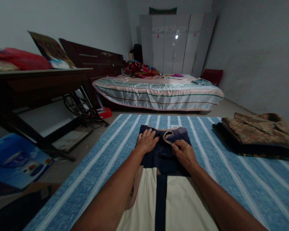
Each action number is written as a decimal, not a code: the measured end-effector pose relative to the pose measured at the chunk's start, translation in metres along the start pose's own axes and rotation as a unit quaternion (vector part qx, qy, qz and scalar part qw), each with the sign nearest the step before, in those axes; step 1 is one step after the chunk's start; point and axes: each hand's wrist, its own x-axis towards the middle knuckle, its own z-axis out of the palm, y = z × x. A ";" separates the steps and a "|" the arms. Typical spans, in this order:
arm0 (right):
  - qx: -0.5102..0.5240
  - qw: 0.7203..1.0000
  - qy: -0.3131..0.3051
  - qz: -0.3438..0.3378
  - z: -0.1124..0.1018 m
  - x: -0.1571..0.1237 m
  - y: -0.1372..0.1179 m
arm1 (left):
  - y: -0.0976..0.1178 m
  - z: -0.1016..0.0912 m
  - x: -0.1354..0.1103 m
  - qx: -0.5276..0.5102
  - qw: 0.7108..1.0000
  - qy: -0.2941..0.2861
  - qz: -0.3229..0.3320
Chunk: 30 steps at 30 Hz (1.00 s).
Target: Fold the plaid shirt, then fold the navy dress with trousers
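Observation:
A navy and cream shirt [161,160] lies on the blue striped sheet in front of me, its collar end pointing away and its sides tucked under or inward. My left hand [147,141] rests flat on the navy part at the left, fingers stretched out. With thumb and fingers pinched, my right hand [183,153] holds the beige-edged collar [168,137], which curls up at the right of the neckline. The lower cream part runs toward me between my forearms, split by a dark vertical band.
Folded clothes [262,130], a plaid piece on dark ones, are stacked at the right. Beyond stands a bed [159,93] with a red floral cover [142,69]. On the left are a sewing-machine table [40,75] and a blue box [16,160] below it.

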 end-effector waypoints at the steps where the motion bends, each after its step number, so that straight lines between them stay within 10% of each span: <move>1: 0.015 1.000 0.000 0.009 -0.001 0.000 0.000 | 0.000 0.000 0.000 -0.001 1.000 0.001 0.000; 30: -0.022 0.999 -0.026 0.002 -0.004 0.001 -0.005 | 0.001 0.000 0.002 0.012 1.000 0.001 -0.004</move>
